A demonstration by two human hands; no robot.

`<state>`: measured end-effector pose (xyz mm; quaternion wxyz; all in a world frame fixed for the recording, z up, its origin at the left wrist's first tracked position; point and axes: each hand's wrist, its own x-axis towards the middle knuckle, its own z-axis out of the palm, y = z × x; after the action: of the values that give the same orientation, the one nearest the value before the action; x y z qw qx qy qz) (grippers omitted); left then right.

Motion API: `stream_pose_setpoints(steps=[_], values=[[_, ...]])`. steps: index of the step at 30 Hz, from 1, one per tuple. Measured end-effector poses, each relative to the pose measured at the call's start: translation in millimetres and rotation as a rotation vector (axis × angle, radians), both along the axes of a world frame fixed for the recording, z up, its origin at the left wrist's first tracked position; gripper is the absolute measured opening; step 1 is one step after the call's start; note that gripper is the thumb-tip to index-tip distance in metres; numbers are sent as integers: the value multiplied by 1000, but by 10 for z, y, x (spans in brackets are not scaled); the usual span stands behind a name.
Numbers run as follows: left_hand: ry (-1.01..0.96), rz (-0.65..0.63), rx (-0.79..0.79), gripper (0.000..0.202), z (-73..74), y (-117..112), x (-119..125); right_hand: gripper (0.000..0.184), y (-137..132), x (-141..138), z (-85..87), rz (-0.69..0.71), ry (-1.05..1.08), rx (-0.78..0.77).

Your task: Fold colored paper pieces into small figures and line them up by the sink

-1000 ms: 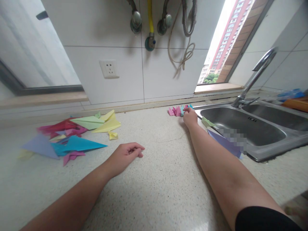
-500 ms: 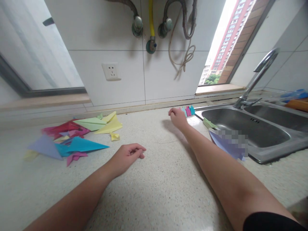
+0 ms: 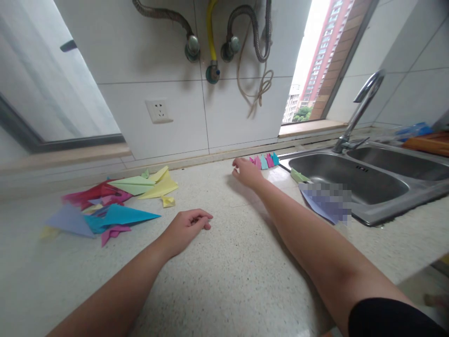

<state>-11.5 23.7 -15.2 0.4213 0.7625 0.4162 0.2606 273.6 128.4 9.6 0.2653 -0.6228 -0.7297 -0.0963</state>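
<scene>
My right hand (image 3: 248, 173) is stretched over the back of the counter, just left of a row of small folded paper figures (image 3: 264, 162) in pink, pale blue and bright blue. Its fingers are parted, and nothing shows between them. My left hand (image 3: 187, 230) rests on the counter with loosely bent fingers, a gap by the thumb, and nothing held. To its left lies a pile of folded paper: a blue paper plane (image 3: 124, 215), a pale green plane (image 3: 135, 184), a yellow folded sheet (image 3: 162, 186), a lilac piece (image 3: 72, 220) and small pink and yellow figures.
A steel double sink (image 3: 351, 175) with a tap (image 3: 361, 110) is set in the counter on the right. At its near left edge lie a lilac paper (image 3: 317, 202), partly blurred out, and a green one (image 3: 299, 176). Pipe valves (image 3: 213, 72) and a socket (image 3: 159, 111) are on the wall.
My right hand has drawn left from the row, and its fingers have parted. More pink figures show now. My left hand has stayed put; the view has shifted slightly.
</scene>
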Motion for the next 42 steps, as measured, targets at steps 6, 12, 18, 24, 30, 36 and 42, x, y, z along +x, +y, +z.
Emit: stream_pose_setpoints(steps=[6,12,18,24,30,36,42], values=[[11,-8,-3,31,20,6,-1,34,358,949,-275,-332,284,141],[19,-3,-19,29,11,13,-3,45,499,1147,-421,-257,315,126],[30,6,-25,27,11,13,3,39,586,1152,-479,-261,360,101],[37,5,-18,27,27,5,9,56,611,1103,-525,-342,323,103],[37,6,-20,27,21,7,14,58,578,1071,-551,-415,248,91],[37,11,-25,29,12,12,8,54,548,1052,-543,-414,261,87],[38,6,-15,29,-2,25,0,54,526,1016,-516,-387,248,104]])
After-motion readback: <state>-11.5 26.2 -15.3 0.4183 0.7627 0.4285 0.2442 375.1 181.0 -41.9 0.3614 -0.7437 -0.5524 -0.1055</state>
